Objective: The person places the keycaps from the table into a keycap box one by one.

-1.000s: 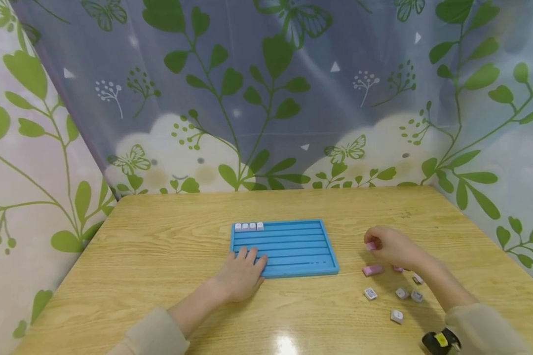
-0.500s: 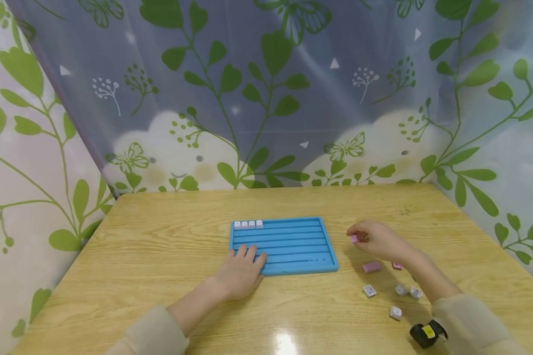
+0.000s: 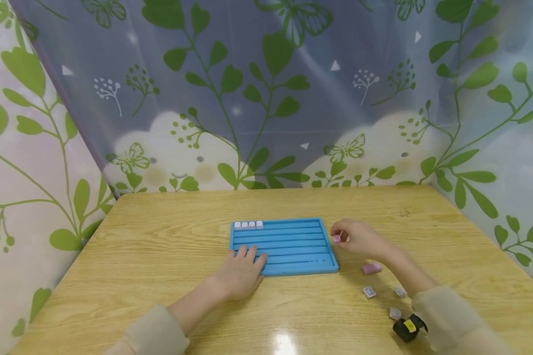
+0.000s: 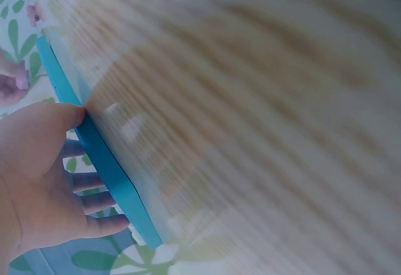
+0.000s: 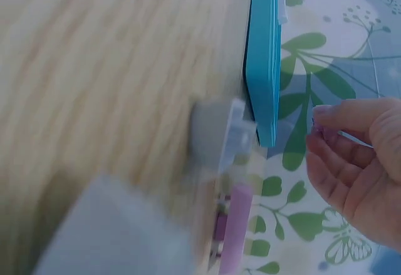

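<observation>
My left hand [image 3: 240,276] lies over the front left corner of a blue ridged tray [image 3: 293,241], fingers extended onto its ridges. The left wrist view has the thumb against the tray's outer edge. Just beyond the tray's right side, my right hand [image 3: 360,239] pinches a small pink keycap [image 3: 337,238] between thumb and fingertips, raised above the table. A short row of white keycaps [image 3: 248,225] sits in the tray's back left corner. In the right wrist view the fingers mostly hide the pinched keycap.
A long pink keycap [image 3: 371,268] lies right of the tray. Loose white keycaps [image 3: 369,292] are scattered in front of it, partly under the right forearm. A black device with a yellow label [image 3: 406,328] is at the right sleeve. Patterned curtains [image 3: 266,98] surround the wooden table [image 3: 160,222].
My right hand has carried the pink keycap leftward from above the loose pieces to beside the tray's right edge. My left hand has stayed on the tray.
</observation>
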A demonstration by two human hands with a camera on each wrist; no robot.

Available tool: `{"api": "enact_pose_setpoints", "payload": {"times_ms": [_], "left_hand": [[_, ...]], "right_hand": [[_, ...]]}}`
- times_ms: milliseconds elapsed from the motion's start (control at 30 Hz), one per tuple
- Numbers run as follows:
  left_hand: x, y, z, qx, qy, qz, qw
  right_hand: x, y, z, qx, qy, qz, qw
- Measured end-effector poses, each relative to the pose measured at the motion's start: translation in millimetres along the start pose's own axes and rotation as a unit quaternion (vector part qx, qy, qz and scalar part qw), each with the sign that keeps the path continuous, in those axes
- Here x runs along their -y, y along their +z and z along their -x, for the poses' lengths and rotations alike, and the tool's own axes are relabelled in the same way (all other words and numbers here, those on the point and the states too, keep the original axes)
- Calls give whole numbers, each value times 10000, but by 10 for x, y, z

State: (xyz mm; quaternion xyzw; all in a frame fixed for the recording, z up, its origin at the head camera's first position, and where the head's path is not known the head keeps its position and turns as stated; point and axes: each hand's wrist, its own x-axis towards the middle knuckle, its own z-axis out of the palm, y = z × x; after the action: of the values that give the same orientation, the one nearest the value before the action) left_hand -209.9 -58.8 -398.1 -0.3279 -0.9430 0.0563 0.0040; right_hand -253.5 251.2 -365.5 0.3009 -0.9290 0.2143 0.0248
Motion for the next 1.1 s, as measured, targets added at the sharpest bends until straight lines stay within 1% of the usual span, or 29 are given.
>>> {"api": "enact_pose_setpoints", "payload": {"times_ms": [367, 533, 633, 867, 933, 1100], "left_hand": [[4, -19, 1, 47, 13, 40, 10000], [6, -11, 4, 33, 12, 22, 10000], [10, -1, 9, -3, 15, 39, 10000], [19, 27, 11, -46, 39, 7, 10000], [17, 23, 13, -67, 52, -4, 10000], [16, 12, 13, -108, 43, -12, 9999]], "right_hand": [[80, 198, -288, 13, -70, -128, 9999], [144, 262, -392, 7, 78, -241, 9997], [185, 288, -459, 0, 164, -289, 9994], [266, 335, -651, 79, 65, -281, 9996], [303, 341, -711, 119, 117, -296, 9994], [385, 361, -851, 162, 70, -211, 9996]]}}
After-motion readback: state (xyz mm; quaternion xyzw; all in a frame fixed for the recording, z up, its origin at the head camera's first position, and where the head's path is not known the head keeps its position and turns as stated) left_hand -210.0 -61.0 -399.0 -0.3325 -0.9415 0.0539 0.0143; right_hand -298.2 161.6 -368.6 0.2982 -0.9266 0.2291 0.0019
